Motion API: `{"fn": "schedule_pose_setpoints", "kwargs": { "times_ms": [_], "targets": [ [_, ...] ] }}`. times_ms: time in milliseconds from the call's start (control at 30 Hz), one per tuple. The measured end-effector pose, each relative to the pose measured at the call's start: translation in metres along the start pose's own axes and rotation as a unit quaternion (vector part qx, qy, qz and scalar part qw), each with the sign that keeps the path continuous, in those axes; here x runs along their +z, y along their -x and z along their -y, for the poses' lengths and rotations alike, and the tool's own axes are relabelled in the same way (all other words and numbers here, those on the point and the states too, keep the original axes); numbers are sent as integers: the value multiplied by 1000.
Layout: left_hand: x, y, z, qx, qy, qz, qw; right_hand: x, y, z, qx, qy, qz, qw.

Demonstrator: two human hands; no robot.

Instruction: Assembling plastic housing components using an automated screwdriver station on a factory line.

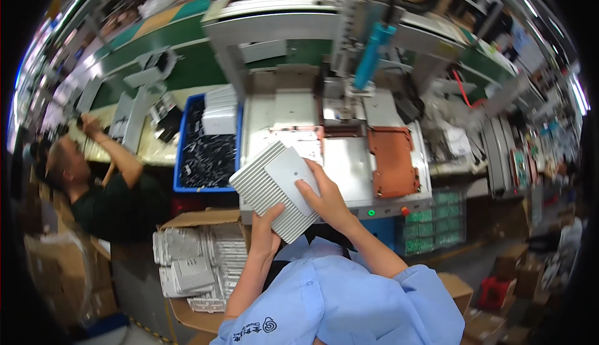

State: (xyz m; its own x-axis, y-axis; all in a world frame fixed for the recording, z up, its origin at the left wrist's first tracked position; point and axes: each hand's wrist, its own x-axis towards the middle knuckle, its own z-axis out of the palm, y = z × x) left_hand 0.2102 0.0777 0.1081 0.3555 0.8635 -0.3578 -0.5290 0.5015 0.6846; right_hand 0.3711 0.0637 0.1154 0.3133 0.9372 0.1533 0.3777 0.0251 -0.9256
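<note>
A silver finned metal housing (265,186), with a flat smooth panel beside its ribs, is held tilted in front of my chest, over the machine's front edge. My left hand (267,234) grips its lower edge, thumb lying on the fins. The right hand (326,200) holds the opposite edge, thumb pressed on the flat panel; its other fingers go partly behind the housing. Just beyond stands a bench machine with a pale metal bed (346,167). On the bed's right side lies a copper-coloured fixture plate (394,161).
A teal cylinder (373,55) hangs from the overhead gantry (281,24). Left of the machine sits a blue bin (180,158) with black pieces and pale boxes. Below it, a cardboard box (209,218) holds several metal housings. A co-worker (106,176) works at far left.
</note>
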Motion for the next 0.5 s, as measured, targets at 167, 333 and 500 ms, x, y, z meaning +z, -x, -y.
{"fn": "schedule_pose_setpoints", "kwargs": {
  "times_ms": [167, 333, 500],
  "targets": [
    [24, 1, 27, -14, -128, 56, 990, -45, 22, -34, -50, 119, -81, 988],
    [56, -4, 50, 107, -394, 241, 881, -116, 52, -29, 150, -269, -32, 951],
    [118, -27, 60, 273, -520, 554, 590, -197, 84, -29, 212, -377, -95, 897]
  ]
}}
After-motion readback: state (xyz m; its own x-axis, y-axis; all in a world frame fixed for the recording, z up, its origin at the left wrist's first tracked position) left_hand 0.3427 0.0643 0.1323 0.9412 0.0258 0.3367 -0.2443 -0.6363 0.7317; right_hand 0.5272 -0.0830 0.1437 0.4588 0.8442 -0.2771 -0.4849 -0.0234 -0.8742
